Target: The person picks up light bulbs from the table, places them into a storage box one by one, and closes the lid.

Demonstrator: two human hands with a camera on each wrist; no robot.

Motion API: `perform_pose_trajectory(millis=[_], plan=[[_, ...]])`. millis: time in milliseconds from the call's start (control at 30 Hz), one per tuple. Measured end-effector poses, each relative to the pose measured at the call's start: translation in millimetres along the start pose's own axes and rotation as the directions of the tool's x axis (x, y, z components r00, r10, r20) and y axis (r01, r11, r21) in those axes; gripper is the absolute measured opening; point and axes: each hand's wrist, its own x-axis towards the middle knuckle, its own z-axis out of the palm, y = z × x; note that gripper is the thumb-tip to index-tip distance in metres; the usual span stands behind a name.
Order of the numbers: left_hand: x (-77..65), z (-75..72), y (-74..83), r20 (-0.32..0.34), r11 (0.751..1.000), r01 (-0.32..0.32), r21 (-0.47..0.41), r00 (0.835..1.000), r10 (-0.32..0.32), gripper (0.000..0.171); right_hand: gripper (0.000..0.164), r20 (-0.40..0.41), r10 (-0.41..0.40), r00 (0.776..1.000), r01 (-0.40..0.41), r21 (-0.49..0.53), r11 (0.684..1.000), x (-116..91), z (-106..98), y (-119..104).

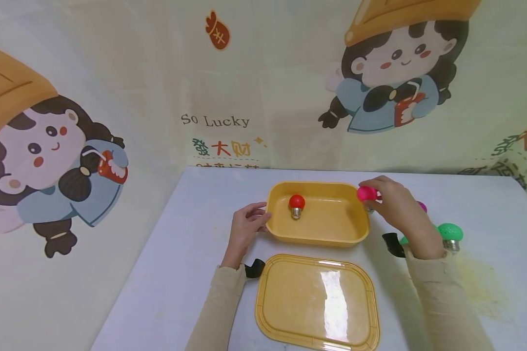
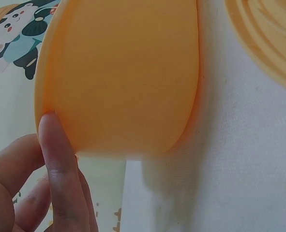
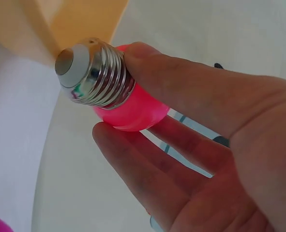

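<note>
My right hand (image 1: pixel 396 204) holds a pink light bulb (image 1: pixel 367 193) beside the right end of a yellow plastic box (image 1: pixel 329 214). In the right wrist view thumb and fingers pinch the bulb's pink globe (image 3: pixel 135 112), its silver screw base (image 3: pixel 101 75) pointing toward the box. A red light bulb (image 1: pixel 296 202) lies inside the box, toward its left. My left hand (image 1: pixel 246 225) grips the box's left end, thumb over the rim and fingers outside. In the left wrist view the left fingers (image 2: pixel 60 164) pinch the box wall (image 2: pixel 128 72).
A yellow lid (image 1: pixel 303 297) lies on the white table just in front of the box. Green bulbs (image 1: pixel 450 231) and a purple bulb (image 1: pixel 423 206) sit on the right, partly behind my right arm. A printed cloth (image 1: pixel 290 97) hangs behind the table.
</note>
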Motion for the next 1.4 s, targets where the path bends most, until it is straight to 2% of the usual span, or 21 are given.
perform_pose_trajectory(millis=[500, 867, 1033, 1400], plan=[[-2.1, -1.3, 0.8, -0.005, 1.000, 0.020, -0.001, 1.000, -0.020, 0.038, 0.046, 0.079, 0.020, 0.997, -0.021, 0.021, 1.000, 15, 14, -17], [-0.2, -0.3, 0.9, -0.002, 1.000, 0.023, 0.002, 1.000, -0.023, 0.038, 0.043, 0.098, -0.033, 0.995, 0.032, 0.018, 0.999, 26, 23, -26], [0.8, 0.4, 0.3, -0.005, 1.000, 0.024, 0.002, 1.000, -0.024, 0.037, 0.043, 0.100, -0.039, 0.994, 0.036, 0.029, 0.999, 32, 27, -31], [1.1, 0.0, 0.2, -0.007, 1.000, 0.024, -0.002, 1.000, -0.024, 0.037, 0.042, 0.158, -0.023, 0.987, 0.020, 0.024, 1.000, 48, 32, -46]])
